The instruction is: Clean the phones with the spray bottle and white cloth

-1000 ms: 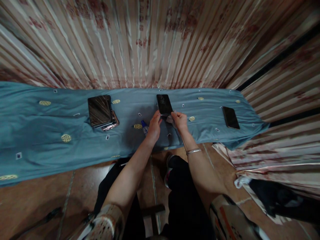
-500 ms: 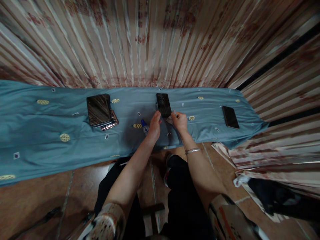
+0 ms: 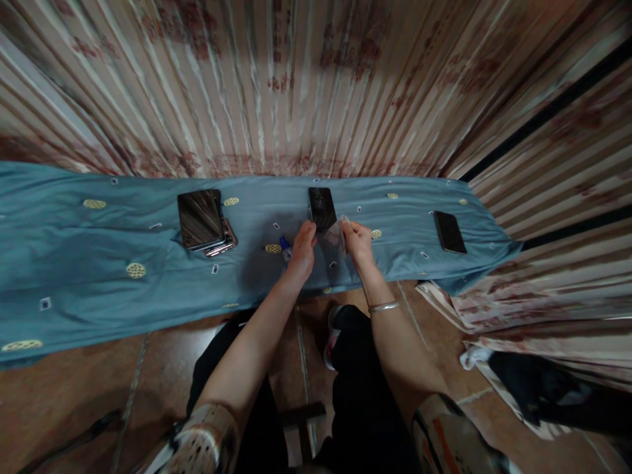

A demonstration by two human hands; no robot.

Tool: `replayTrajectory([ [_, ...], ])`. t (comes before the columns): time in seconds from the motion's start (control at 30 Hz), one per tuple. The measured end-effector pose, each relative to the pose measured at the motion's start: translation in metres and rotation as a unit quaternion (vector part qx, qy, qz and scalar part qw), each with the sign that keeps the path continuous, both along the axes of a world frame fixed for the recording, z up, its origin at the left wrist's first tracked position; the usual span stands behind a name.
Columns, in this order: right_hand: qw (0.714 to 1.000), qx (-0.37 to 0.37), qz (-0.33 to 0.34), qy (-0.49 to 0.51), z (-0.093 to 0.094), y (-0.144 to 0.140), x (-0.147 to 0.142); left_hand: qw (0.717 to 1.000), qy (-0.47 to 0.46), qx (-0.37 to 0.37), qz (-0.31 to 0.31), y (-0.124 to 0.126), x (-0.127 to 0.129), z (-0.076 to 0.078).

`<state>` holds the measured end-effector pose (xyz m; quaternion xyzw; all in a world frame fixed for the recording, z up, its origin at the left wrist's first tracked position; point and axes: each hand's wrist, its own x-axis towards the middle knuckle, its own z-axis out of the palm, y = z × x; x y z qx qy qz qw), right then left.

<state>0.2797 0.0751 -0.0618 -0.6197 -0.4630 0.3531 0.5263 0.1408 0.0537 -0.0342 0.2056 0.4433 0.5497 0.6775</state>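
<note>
A black smartphone [image 3: 322, 208] lies screen up on the blue cloth, with marks or smudges on its glass. My left hand [image 3: 302, 249] is at the phone's near left corner, its fingers close together on the edge. To the right of that corner, my right hand [image 3: 357, 241] pinches a thin, whitish, see-through wipe or film [image 3: 336, 235] that hangs toward the phone's near edge. Beside my left hand a small blue-capped bottle [image 3: 286, 249] lies on the cloth, partly hidden by the hand.
Several dark phones or tablets are stacked [image 3: 200, 218] on the left. Another black phone [image 3: 449, 232] lies at the right end of the blue cloth [image 3: 257, 289]. Curtains [image 3: 237, 99] hang behind and to the right. Below are my legs and a tiled floor [image 3: 168, 368].
My right hand has drawn slightly right, away from the phone's near edge, and more of the thin sheet shows. My left hand stays at the corner. The view has shifted slightly.
</note>
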Motion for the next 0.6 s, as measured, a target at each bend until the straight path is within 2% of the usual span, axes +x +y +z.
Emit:
replayTrajectory([
  [0.13,0.989,0.007,0.004,0.147,0.009,-0.009,-0.029,0.998,-0.061,0.003,-0.005,-0.008,-0.013,0.004],
  [0.23,0.981,-0.011,0.035,0.189,0.016,-0.018,-0.049,0.995,-0.093,0.024,-0.039,-0.014,-0.025,0.003],
  [0.33,0.981,-0.023,0.082,0.174,0.021,-0.029,-0.064,0.993,-0.1,0.018,-0.064,-0.02,-0.04,0.002],
  [0.4,0.983,-0.022,0.109,0.145,0.022,-0.034,-0.073,0.994,-0.094,0.001,-0.059,-0.023,-0.05,0.002],
  [0.6,0.983,0.035,0.177,-0.013,0.023,-0.045,-0.098,0.998,-0.053,-0.012,-0.025,-0.034,-0.082,-0.003],
])
